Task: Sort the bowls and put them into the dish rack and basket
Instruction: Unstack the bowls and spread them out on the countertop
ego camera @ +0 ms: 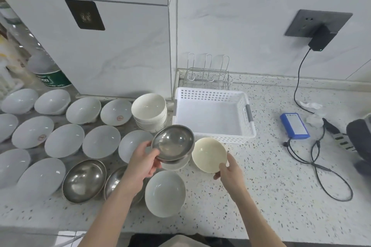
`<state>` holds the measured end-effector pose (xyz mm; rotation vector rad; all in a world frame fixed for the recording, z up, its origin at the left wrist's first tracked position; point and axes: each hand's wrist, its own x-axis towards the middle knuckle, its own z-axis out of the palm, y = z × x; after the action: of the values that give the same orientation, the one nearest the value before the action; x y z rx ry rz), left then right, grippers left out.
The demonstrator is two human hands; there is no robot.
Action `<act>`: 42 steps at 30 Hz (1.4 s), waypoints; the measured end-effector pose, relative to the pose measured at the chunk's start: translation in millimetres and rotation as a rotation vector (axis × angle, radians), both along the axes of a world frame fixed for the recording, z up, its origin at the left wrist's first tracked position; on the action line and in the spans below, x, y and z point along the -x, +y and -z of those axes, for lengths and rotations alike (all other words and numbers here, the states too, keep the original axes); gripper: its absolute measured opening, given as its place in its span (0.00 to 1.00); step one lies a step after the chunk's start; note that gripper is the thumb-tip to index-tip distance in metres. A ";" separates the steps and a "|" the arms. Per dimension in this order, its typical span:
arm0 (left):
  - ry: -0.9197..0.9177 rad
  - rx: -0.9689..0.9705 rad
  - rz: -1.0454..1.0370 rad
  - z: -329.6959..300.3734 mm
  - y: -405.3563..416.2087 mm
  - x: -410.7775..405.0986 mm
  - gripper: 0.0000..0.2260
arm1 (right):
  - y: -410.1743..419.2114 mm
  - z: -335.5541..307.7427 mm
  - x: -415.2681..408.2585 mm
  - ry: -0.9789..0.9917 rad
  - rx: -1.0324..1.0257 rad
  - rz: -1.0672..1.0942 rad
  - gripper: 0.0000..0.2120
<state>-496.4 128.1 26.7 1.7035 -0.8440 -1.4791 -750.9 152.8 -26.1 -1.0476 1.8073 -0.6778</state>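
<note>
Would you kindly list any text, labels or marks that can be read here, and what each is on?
"...oon": green label of the bottle, partly cut off; the smaller line beneath is blurred.
Blue battery pack: print too small to read.
Red round marks in two white bowls: unreadable.

Twelve pale glazed bowls (64,140) lie around the left hand's (143,163) grip, mostly to its left. That grip holds one steel bowl (172,142), and two more steel bowls (84,180) sit below-left of it. The right hand (230,172) pinches one cream bowl (209,154). Beyond both grips are one cream stack (149,110), one basket (212,94) and one dish rack (208,74).
</note>
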 end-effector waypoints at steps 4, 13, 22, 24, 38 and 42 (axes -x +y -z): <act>-0.048 0.001 0.029 -0.6 4.3 5.0 0.12 | -2.8 2.2 -0.4 -0.012 -0.004 0.002 0.24; -0.146 0.024 0.284 4.0 21.7 25.6 0.13 | 13.1 -8.6 13.4 0.109 -0.001 0.036 0.27; -0.260 0.061 0.498 25.1 47.0 63.1 0.14 | 47.2 -29.4 36.8 -0.178 0.011 -0.157 0.13; -0.279 0.060 0.536 27.4 52.9 68.7 0.17 | 52.5 -26.6 39.6 -0.129 -0.002 -0.195 0.15; -0.464 0.021 0.607 33.6 71.4 80.3 0.27 | 61.1 -18.6 63.0 -0.006 0.004 -0.281 0.16; -0.694 0.056 0.600 35.7 72.3 77.7 0.23 | 62.5 -10.9 54.4 0.028 -0.033 -0.325 0.18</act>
<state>-574.1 200.4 -8.9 2.0524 -1.8732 -1.1706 -805.3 215.3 -15.1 -1.2965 1.6152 -0.4357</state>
